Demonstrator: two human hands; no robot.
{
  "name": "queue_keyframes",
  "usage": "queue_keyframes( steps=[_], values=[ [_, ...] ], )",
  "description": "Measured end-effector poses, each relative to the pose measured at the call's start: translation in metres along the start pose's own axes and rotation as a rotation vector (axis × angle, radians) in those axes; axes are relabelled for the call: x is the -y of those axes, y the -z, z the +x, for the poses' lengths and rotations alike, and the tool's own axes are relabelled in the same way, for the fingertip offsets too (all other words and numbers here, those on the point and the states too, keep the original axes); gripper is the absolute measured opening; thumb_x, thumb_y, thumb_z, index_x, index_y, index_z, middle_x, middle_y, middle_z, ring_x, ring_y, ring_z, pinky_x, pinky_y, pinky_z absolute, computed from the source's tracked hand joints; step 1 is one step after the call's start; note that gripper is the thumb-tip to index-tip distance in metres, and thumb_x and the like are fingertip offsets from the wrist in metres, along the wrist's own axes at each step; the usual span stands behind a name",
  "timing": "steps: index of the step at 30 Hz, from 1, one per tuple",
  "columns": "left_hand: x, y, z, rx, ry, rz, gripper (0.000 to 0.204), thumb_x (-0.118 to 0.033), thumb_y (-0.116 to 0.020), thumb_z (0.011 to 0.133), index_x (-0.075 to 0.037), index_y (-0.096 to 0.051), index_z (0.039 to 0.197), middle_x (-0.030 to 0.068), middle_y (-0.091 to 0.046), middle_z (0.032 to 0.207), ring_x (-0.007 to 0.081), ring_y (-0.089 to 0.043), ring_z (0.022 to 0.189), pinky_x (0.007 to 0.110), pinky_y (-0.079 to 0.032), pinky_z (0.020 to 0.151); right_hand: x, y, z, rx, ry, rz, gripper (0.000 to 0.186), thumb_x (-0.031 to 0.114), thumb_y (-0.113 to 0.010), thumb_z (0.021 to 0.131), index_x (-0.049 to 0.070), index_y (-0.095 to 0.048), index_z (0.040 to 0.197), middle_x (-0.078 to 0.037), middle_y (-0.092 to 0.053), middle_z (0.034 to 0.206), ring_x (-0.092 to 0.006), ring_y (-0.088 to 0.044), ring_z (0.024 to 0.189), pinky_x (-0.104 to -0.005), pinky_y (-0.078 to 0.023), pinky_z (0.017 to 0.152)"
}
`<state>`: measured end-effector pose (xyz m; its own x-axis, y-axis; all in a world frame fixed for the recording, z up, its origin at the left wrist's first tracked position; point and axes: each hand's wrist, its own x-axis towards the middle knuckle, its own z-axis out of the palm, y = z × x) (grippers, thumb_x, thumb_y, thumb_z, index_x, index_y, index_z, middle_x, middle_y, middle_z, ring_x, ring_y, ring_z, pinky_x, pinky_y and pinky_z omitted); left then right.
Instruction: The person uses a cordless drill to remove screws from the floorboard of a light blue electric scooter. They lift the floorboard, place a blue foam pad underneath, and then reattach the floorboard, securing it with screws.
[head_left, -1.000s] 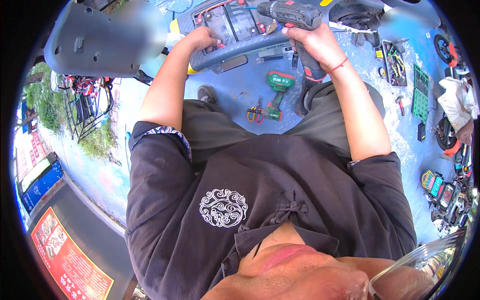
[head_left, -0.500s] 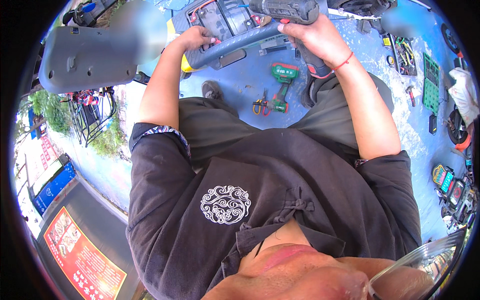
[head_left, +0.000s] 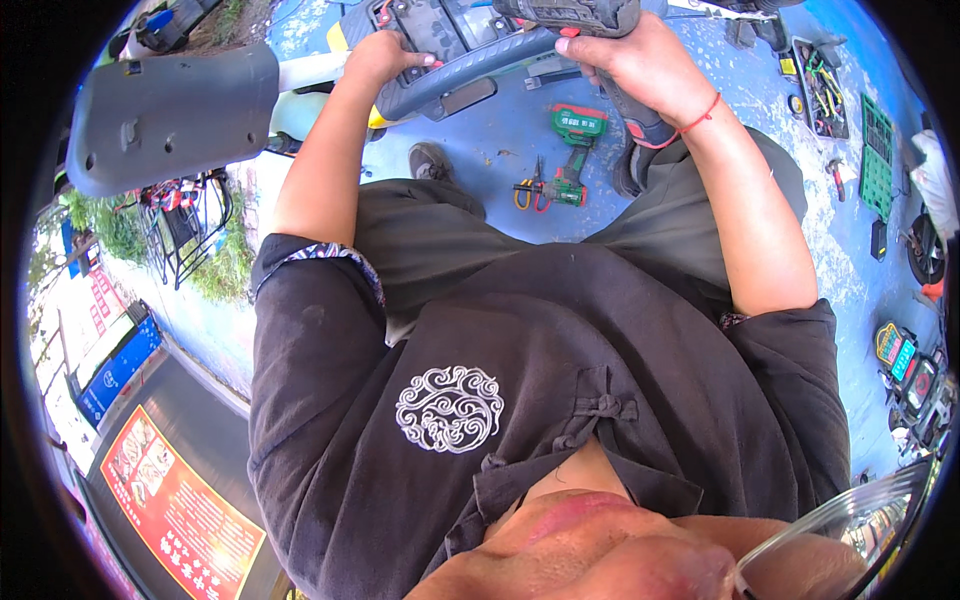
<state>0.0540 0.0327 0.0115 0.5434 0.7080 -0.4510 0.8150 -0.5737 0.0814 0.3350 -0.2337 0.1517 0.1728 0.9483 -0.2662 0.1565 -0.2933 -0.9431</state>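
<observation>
Drill (head_left: 592,14) gripped by right hand (head_left: 652,68), grey deck (head_left: 480,70) under left hand (head_left: 382,57), left pinch unclear

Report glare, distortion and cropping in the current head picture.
Head view: daylight washes out the left rim; head view: reflections mark the clear eyeglass lens; head view: fisheye bows the red rectangular poster; head view: the top edge crops the black power drill in the right hand.
</observation>
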Motion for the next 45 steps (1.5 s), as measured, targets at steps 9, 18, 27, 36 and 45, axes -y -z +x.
queue_keyframes(
  steps=[9,18,27,36,45],
  values=[
    [0.031,-0.008,-0.004,-0.101,-0.140,-0.109,0.025,-0.018,-0.078,0.085,-0.003,-0.077,0.105,0.0184,-0.072,0.101,0.0328,-0.070,0.095,0.041,-0.055,0.089,-0.014,-0.007,0.007,-0.032,0.085,-0.043,0.017,0.019,-0.077,0.089,0.004,-0.072,0.095,0.000,-0.062,0.070,-0.0101,-0.057,0.064,-0.0286,-0.047,0.061],
    [0.020,-0.011,-0.013,-0.132,-0.160,0.027,0.021,-0.015,-0.075,0.084,-0.001,-0.073,0.100,0.0189,-0.069,0.103,0.0379,-0.068,0.097,0.043,-0.055,0.090,-0.019,-0.006,0.010,-0.013,0.061,-0.124,0.028,0.032,-0.076,0.085,0.009,-0.077,0.102,-0.002,-0.067,0.072,-0.0152,-0.063,0.066,-0.0325,-0.051,0.066],
    [0.021,-0.003,-0.015,0.043,-0.242,-0.142,0.018,-0.015,-0.076,0.084,-0.005,-0.075,0.099,0.0164,-0.075,0.096,0.0344,-0.071,0.093,0.043,-0.055,0.084,-0.011,-0.008,0.005,-0.043,0.099,-0.177,0.021,0.027,-0.075,0.088,0.006,-0.073,0.091,0.000,-0.064,0.068,-0.0108,-0.059,0.064,-0.0294,-0.047,0.062],
    [0.021,-0.001,-0.004,0.077,-0.218,-0.083,0.021,-0.017,-0.082,0.080,-0.008,-0.077,0.098,0.0137,-0.076,0.091,0.0314,-0.072,0.089,0.042,-0.055,0.082,-0.004,-0.011,0.003,-0.002,0.032,-0.181,0.021,0.027,-0.075,0.088,0.007,-0.073,0.093,0.000,-0.063,0.068,-0.0107,-0.060,0.065,-0.0292,-0.047,0.062],
    [0.021,0.002,-0.001,0.106,-0.228,-0.027,0.023,-0.020,-0.083,0.079,-0.009,-0.077,0.098,0.0123,-0.075,0.090,0.0305,-0.071,0.086,0.042,-0.055,0.079,0.004,-0.003,0.003,0.030,0.041,-0.022,0.022,0.016,-0.075,0.086,0.001,-0.073,0.103,-0.005,-0.072,0.083,-0.0170,-0.065,0.077,-0.0348,-0.054,0.075]
  ],
)
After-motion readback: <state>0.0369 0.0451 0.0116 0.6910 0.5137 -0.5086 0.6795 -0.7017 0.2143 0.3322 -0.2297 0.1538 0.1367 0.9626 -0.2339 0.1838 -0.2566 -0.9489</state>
